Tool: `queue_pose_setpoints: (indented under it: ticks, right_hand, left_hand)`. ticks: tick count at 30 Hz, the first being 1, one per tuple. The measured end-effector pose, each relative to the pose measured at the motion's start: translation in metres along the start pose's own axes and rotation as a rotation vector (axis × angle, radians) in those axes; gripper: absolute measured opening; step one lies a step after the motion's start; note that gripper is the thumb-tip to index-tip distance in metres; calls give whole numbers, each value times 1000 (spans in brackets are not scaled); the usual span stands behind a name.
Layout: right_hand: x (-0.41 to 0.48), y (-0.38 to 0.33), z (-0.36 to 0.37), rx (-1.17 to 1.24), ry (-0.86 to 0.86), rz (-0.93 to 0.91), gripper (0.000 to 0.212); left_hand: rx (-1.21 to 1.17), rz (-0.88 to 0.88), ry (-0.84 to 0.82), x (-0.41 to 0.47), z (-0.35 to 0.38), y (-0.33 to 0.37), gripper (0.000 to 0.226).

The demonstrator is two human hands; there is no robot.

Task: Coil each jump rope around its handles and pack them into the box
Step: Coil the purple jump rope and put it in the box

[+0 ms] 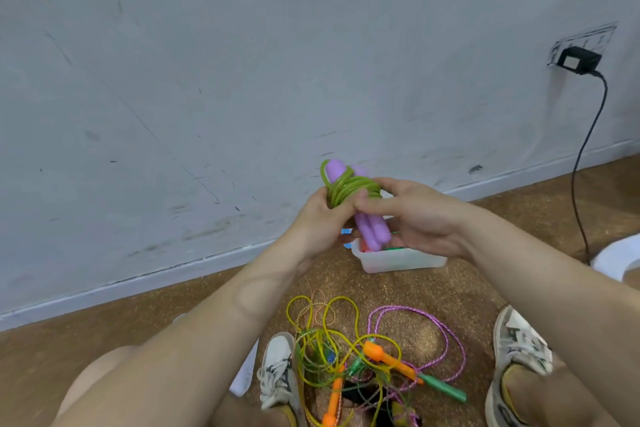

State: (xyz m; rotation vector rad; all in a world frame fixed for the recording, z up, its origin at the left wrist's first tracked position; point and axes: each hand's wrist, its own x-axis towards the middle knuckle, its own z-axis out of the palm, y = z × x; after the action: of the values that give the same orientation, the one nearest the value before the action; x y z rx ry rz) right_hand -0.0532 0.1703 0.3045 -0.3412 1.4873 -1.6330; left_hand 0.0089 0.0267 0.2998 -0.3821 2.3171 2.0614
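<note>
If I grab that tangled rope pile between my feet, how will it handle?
The pile is probably floppy: thin cords lie in loose loops. It would likely lift tangled, as cords overlap. The orange handle looks stiff.

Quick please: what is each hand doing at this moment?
Left hand: grips the green rope coil wound round the purple handles.
Right hand: pinches the same coiled purple handles.

Both hands raised over floor, holding one bundle. Left hand [317,218] grips green rope [346,189] coiled round paired purple handles [369,227]. Right hand [415,215] pinches the coil, fingers curled. White box [401,258] just beyond, by wall. Loose tangle of ropes [360,354] near, between two shoes.
</note>
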Motion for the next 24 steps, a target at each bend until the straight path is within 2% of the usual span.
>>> queue_pose_setpoints:
  ticks: [2,6,9,12,15,19,21,24]
  right_hand:
    - [2,-2,-17,-91,-13,75,46]
    - [18,-9,-59,-247,79,181,31]
    - [47,-14,-90,-380,161,264,15]
    - [83,4,-121,-444,249,327,16]
    - [118,37,-146,-408,300,414,21]
    - [163,77,-179,-393,416,485,9]
    - [185,98,-196,-451,469,541,26]
    - [215,126,-221,-597,505,609,32]
  left_hand:
    - [-38,-32,19,16,7,1,19]
    - [-17,-124,-58,54,26,-13,9]
    - [-8,-184,-38,94,35,-31,21]
    - [1,-259,50,136,42,-60,30]
    - [-12,-327,105,174,53,-99,33]
    - [166,-347,48,216,70,-161,17]
    - [357,-318,-49,236,77,-192,33]
    - [673,-273,-240,261,89,-229,41]
